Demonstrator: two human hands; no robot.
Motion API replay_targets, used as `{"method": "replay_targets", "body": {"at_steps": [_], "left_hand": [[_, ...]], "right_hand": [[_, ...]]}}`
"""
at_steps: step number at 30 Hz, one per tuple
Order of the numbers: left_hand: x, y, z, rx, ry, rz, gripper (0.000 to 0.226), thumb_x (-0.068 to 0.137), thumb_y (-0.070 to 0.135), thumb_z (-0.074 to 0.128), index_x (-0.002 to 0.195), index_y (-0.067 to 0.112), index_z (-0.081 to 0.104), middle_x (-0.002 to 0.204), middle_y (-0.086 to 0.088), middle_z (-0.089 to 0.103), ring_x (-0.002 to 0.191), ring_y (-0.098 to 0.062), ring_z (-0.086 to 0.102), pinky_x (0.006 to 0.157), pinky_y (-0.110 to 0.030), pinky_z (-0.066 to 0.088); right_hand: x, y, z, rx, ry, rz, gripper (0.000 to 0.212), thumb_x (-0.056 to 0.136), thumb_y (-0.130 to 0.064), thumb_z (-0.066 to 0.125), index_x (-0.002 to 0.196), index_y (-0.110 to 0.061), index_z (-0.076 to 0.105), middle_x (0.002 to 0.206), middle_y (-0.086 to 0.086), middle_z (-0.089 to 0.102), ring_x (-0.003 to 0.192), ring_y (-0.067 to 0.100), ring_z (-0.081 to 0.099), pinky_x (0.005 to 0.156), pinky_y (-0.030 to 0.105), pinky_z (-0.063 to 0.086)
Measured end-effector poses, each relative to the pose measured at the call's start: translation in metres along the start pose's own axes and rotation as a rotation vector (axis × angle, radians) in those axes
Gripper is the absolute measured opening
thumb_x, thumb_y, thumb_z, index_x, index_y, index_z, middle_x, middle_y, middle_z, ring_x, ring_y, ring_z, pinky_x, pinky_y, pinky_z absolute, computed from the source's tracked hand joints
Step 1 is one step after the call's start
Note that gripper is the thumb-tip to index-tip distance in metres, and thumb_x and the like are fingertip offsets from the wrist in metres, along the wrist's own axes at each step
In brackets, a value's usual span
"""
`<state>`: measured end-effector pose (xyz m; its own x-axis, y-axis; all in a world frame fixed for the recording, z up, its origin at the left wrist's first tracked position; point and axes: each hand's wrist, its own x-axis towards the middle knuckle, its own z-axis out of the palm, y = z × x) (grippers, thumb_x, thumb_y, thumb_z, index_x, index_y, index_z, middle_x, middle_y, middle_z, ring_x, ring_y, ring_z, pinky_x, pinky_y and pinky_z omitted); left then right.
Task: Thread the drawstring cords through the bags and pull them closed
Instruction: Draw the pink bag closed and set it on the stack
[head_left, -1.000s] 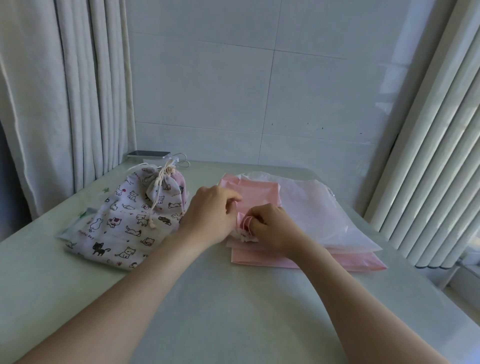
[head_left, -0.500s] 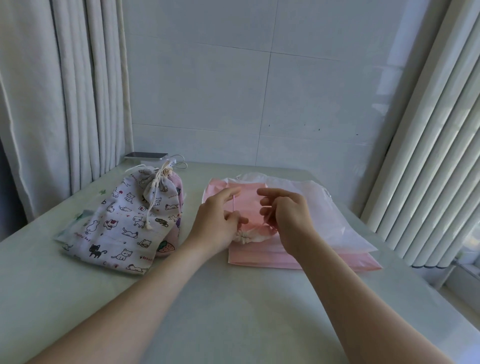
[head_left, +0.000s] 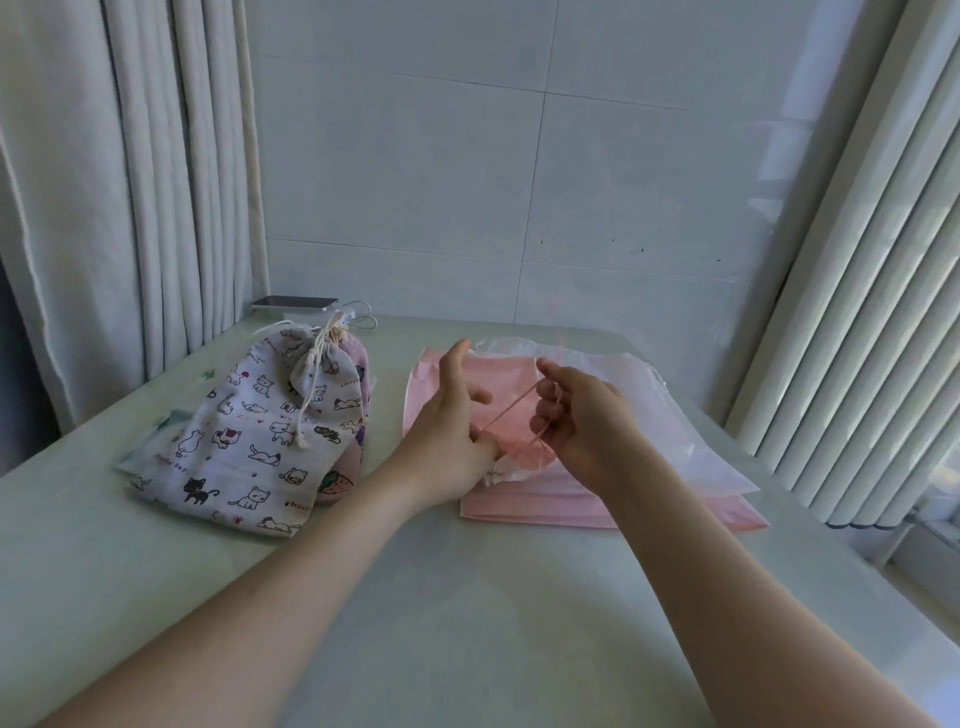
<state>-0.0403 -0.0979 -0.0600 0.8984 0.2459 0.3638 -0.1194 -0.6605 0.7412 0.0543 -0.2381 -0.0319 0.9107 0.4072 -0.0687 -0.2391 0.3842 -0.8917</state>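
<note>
right hand (head_left: 587, 421) pinching taut pink cord (head_left: 511, 408) over pink bag (head_left: 519, 499), left hand (head_left: 447, 441) at its other end, grip unclear, hands apart, cinched cat bag (head_left: 249, 431) on surface (head_left: 467, 597)

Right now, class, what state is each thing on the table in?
cat-print bag: drawn shut, its cord knotted, lying flat.
pink cord: taut between both hands.
left hand: pinches the pink cord low down.
right hand: fingers curled round the pink cord.
small pink bag: mouth gathered.
pink bags: stacked flat.
phone: screen dark.
</note>
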Motion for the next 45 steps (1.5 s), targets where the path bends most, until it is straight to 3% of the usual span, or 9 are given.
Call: {"method": "replay_targets", "body": {"at_steps": [3,7,11,16,19,28,37,42,45], "left_hand": [[0.006,0.0,-0.001,0.017,0.012,-0.113,0.067,0.093,0.011,0.066,0.153,0.021,0.037,0.123,0.006,0.058,0.093,-0.02,0.067,0.087,-0.031,0.056],[0.006,0.002,-0.001,-0.087,-0.034,-0.21,0.029,0.094,0.007,0.058,0.11,0.02,0.078,0.093,0.004,0.077,0.091,-0.014,0.072,0.084,-0.028,0.057],[0.007,0.005,-0.002,-0.195,0.013,-0.263,0.025,0.094,0.01,0.062,0.086,0.026,0.08,0.078,0.009,0.077,0.077,-0.008,0.068,0.07,-0.023,0.05],[0.01,-0.002,-0.004,-0.381,0.054,-0.323,0.014,0.098,0.014,0.069,0.092,0.02,0.08,0.081,0.007,0.08,0.071,-0.007,0.069,0.067,-0.023,0.052],[0.01,-0.002,-0.004,-0.415,0.034,-0.269,0.01,0.101,0.014,0.068,0.101,0.016,0.079,0.083,0.007,0.079,0.07,-0.002,0.068,0.064,-0.018,0.051],[0.003,0.01,-0.005,-0.231,-0.129,-0.158,0.021,0.096,0.032,0.074,0.092,0.012,0.081,0.084,0.0,0.077,0.074,-0.006,0.063,0.068,-0.021,0.047],[0.001,0.01,-0.017,-0.363,-0.279,-0.088,0.015,0.098,0.024,0.074,0.11,0.017,0.08,0.104,0.003,0.081,0.104,-0.01,0.075,0.086,-0.027,0.061],[0.0,0.01,-0.015,-0.49,-0.286,-0.194,0.023,0.102,0.025,0.067,0.112,0.007,0.077,0.068,0.012,0.07,0.062,0.0,0.064,0.073,-0.031,0.062],[0.005,0.007,-0.017,-0.569,-0.222,-0.282,0.018,0.102,0.02,0.068,0.11,0.007,0.077,0.084,-0.005,0.07,0.055,-0.005,0.056,0.057,-0.028,0.057]], "right_hand": [[0.0,0.001,-0.002,-0.068,0.038,-0.031,0.019,0.103,-0.002,0.052,0.114,0.0,0.067,0.088,0.011,0.076,0.052,0.015,0.047,0.056,0.031,0.044],[-0.005,0.001,-0.002,-0.345,0.006,-0.046,0.02,0.106,0.001,0.044,0.107,0.008,0.063,0.101,0.024,0.077,0.075,0.026,0.075,0.073,0.04,0.063],[-0.006,0.002,-0.002,-0.561,0.08,-0.161,0.026,0.102,0.006,0.041,0.107,0.025,0.057,0.088,0.02,0.078,0.075,0.03,0.079,0.085,0.056,0.063],[-0.006,-0.003,-0.002,-0.691,0.238,-0.364,0.027,0.095,-0.008,0.047,0.099,-0.015,0.073,0.073,0.0,0.077,0.07,0.018,0.066,0.068,0.037,0.056],[-0.012,-0.008,0.002,-0.673,0.205,-0.487,0.031,0.093,-0.009,0.045,0.091,-0.017,0.075,0.072,0.0,0.077,0.069,0.018,0.06,0.07,0.038,0.051],[-0.02,-0.01,0.009,-0.55,-0.079,-0.645,0.031,0.092,0.01,0.047,0.099,-0.004,0.074,0.085,0.008,0.079,0.069,0.018,0.062,0.067,0.025,0.052],[-0.015,-0.004,0.007,-0.711,0.019,-0.743,0.03,0.097,0.004,0.05,0.112,-0.012,0.07,0.091,-0.004,0.08,0.073,0.016,0.073,0.071,0.031,0.059],[-0.013,0.008,0.003,-0.955,-0.007,-0.599,0.043,0.098,-0.022,0.072,0.14,-0.022,0.059,0.069,-0.002,0.077,0.065,0.004,0.073,0.066,0.021,0.057],[-0.014,0.004,0.005,-0.935,-0.02,-0.569,0.031,0.105,-0.028,0.061,0.134,-0.02,0.063,0.079,-0.002,0.078,0.067,0.006,0.074,0.067,0.025,0.061]]}}
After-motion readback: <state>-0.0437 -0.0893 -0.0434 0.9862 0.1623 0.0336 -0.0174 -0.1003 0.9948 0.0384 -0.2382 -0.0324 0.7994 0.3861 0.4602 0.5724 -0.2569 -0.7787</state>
